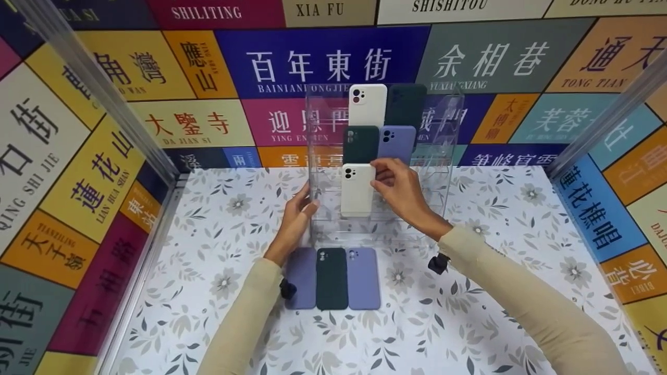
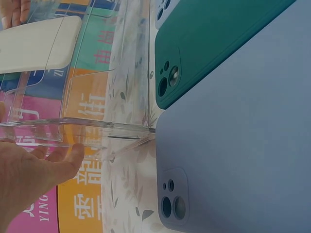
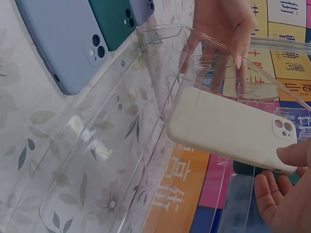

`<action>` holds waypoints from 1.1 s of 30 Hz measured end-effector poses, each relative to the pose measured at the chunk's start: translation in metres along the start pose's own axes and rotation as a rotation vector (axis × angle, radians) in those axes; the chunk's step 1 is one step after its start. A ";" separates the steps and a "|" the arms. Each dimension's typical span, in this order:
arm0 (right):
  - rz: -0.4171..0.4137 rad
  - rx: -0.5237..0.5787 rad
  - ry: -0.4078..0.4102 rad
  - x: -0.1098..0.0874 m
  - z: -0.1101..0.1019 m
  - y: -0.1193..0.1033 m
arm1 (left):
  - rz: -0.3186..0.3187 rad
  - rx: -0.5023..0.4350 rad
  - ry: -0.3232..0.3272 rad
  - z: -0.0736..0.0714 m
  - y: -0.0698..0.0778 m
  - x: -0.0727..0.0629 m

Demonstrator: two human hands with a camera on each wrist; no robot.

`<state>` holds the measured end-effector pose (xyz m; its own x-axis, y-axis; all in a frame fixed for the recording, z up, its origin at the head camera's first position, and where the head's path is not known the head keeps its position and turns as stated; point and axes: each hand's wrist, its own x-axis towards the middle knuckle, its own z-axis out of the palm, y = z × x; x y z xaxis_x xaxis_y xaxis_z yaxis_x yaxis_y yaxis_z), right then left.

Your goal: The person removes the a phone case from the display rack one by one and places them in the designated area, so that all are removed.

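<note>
My right hand (image 1: 400,188) pinches a white phone case (image 1: 357,190) by its upper right edge, thumb in front and fingertips behind. That case stands upright in a lower tier of a clear acrylic display stand (image 1: 451,156). My left hand (image 1: 295,219) grips the stand's left side panel, as the left wrist view shows with the thumb (image 2: 75,158) along the clear edge. Higher tiers hold a green case (image 1: 360,143) and a purple case (image 1: 397,141), then another white case (image 1: 368,104) and a dark green case (image 1: 408,104) at the top.
In front of the stand a purple case (image 1: 302,273), a green case (image 1: 332,278) and another purple case (image 1: 364,278) lie side by side on the floral tabletop (image 1: 448,323). Walls of colourful lettered panels (image 1: 333,57) enclose the back and sides, with a metal post (image 1: 156,166) at the left.
</note>
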<state>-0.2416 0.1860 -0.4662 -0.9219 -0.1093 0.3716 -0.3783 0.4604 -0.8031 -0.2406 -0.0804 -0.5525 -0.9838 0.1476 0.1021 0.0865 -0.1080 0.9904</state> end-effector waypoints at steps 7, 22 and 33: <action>-0.077 0.017 0.039 -0.006 0.000 0.001 | -0.010 0.011 0.007 0.000 0.000 0.000; -0.069 0.113 0.170 -0.015 -0.024 -0.007 | -0.019 0.017 -0.003 -0.001 0.002 -0.003; -0.086 0.121 0.213 -0.030 -0.049 -0.001 | 0.007 0.007 -0.020 -0.001 -0.001 -0.001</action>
<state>-0.2091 0.2321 -0.4540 -0.8524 0.0504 0.5205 -0.4737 0.3473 -0.8093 -0.2397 -0.0814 -0.5533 -0.9797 0.1665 0.1113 0.0951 -0.1023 0.9902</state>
